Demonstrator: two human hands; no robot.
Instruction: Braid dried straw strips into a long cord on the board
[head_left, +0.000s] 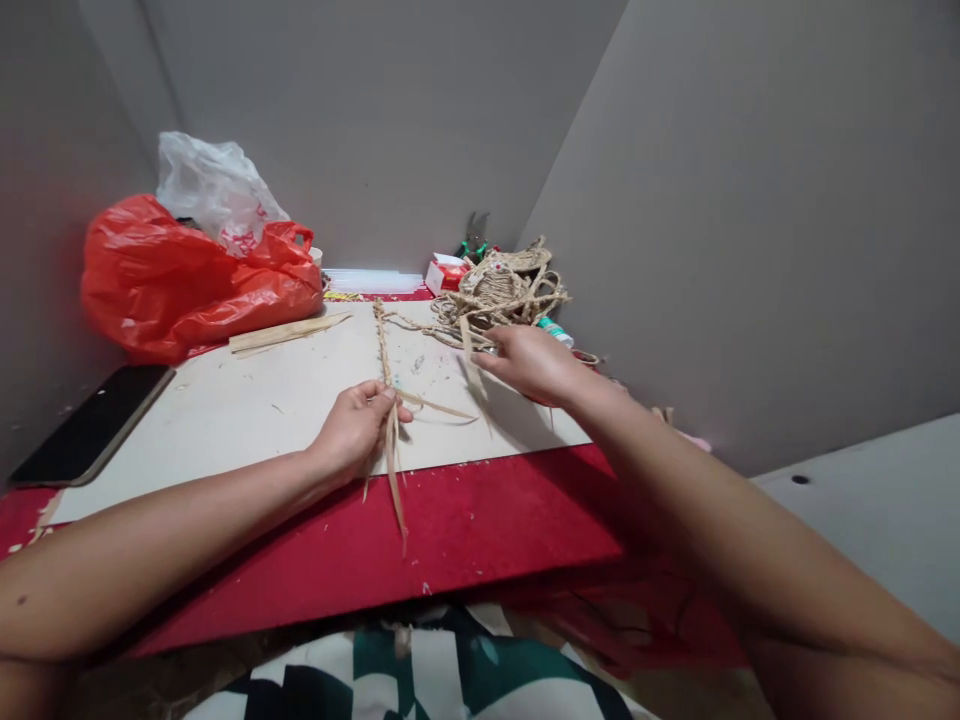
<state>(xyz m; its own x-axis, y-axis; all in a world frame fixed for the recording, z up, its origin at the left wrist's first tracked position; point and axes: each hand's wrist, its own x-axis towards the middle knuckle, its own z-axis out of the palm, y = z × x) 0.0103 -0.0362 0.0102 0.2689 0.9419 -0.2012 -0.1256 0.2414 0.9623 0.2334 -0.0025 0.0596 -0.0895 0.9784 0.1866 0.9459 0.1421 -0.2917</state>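
A thin braided straw cord (384, 345) runs away from me across a white board (247, 395). My left hand (356, 425) is closed, pinching the near end of the braid, and loose straw strands (395, 480) hang from it over the red table. My right hand (529, 362) is closed on a single pale straw strip (472, 372) held just right of the braid. Another loose strand (442, 408) lies between the two hands.
A tangled pile of braided straw rope (499, 290) sits at the back right, with a red-white box (444, 274) and green-handled pliers (475, 240) behind it. A red plastic bag (187, 280) and a white bag (214, 185) fill the back left. A dark phone (94, 425) lies at the left edge.
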